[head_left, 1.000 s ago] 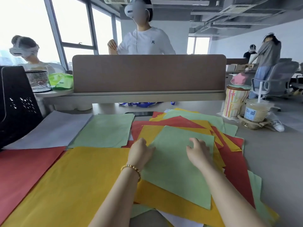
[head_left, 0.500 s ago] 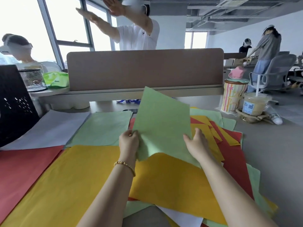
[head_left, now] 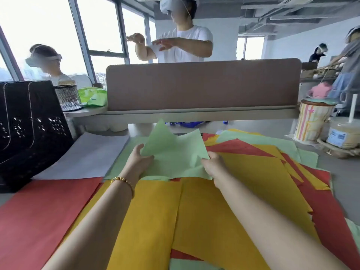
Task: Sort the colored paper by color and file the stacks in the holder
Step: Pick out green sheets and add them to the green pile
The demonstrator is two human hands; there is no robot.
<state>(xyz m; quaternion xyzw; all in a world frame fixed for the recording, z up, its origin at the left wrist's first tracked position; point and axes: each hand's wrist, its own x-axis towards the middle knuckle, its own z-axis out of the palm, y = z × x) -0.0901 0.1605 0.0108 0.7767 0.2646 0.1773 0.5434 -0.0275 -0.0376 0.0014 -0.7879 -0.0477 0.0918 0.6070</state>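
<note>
While both hands pinch it, pale green sheet [head_left: 173, 152] buckles, corners upturned.

Beyond the worktop [head_left: 346, 178] I see a brown divider panel [head_left: 202, 84], a mesh cup [head_left: 68, 97], a striped container [head_left: 310, 121] and a lidded drink [head_left: 343, 135].

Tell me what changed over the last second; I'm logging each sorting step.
Both hands, left and right, took hold of the green sheet that lay flat on the mixed pile, lifted it and carried it left, over the green stack. The other stacks and the holder stayed put.
</note>
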